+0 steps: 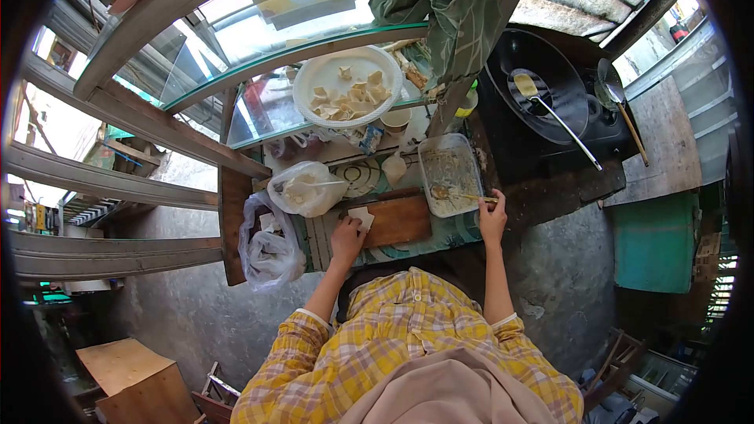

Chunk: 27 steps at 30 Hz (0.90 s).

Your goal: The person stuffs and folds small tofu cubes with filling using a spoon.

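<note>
At the left end of a brown wooden board point(400, 221), my left hand point(346, 239) has its fingers on a pale square wrapper point(362, 217). My right hand point(492, 216) is closed on the handle of a spoon point(481, 199), whose bowl rests in the filling. That filling lies in a clear rectangular container point(455, 144) to the right of the board. Behind the board sits an open plastic bag point(318, 206) with pale contents and a white spoon. A white plate point(305, 85) on the glass shelf bears several folded pale pieces point(369, 97).
A black wok point(503, 93) with a ladle stands on the stove at the right. Another plastic bag point(271, 263) hangs over the table's left front edge. Glass shelving point(298, 49) rises behind the table. A green cloth point(463, 23) hangs from the frame.
</note>
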{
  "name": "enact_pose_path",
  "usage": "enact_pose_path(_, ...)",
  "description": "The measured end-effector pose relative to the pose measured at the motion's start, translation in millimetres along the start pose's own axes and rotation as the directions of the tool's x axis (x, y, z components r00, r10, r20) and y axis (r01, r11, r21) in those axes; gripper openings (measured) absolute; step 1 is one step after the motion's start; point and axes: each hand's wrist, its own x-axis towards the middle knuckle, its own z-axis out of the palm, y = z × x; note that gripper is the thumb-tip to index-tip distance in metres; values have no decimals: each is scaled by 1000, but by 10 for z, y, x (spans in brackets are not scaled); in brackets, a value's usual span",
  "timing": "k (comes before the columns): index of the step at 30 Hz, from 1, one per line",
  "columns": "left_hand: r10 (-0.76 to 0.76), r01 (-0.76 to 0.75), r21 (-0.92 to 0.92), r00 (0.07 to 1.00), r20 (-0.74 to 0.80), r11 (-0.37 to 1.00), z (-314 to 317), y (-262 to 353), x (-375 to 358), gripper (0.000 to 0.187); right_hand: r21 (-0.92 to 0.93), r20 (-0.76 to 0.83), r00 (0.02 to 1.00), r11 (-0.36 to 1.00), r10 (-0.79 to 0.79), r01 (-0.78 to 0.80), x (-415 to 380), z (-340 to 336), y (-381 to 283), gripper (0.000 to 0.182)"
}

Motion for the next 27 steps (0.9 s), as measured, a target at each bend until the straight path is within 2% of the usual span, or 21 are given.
enact_pose_path(3,-18,18,2,1000,10,1000,41,-36,2,18,44,20,999,999,30,-31,18,20,66,40)
enact_pose_path(6,-56,54,-105,998,-19,993,29,-21,11,15,88,16,999,995,40,-41,50,48,127,39)
enact_pose_path(9,10,-21,-232,999,-52,972,-24,77,35,13,127,-1,998,990,57,-56,58,68,156,36)
enact_pose_path(12,45,-15,-427,997,61,904,-66,300,62,14,201,7,996,976,88,-88,70,75,143,28)
enact_pose_path(15,140,-86,-354,982,129,931,-53,476,104,16,280,1,999,959,41,-40,85,74,128,21)
enact_pose_path(17,154,-102,-401,983,100,911,70,491,128,15,314,27,1000,949,3,-11,71,61,39,21)
enact_pose_path(21,187,-143,-373,979,84,916,95,512,143,17,330,169,986,943,-13,-44,45,135,-22,25)
enact_pose_path(23,148,-142,-285,989,-1,948,135,418,137,22,279,202,979,960,-39,-19,18,143,-77,28)
enact_pose_path(24,131,-138,-240,990,-45,961,128,373,133,24,235,156,984,971,-88,50,22,171,-83,30)
enact_pose_path(27,15,-22,-72,995,-98,997,84,216,121,39,210,170,983,977,-68,32,6,159,-103,30)
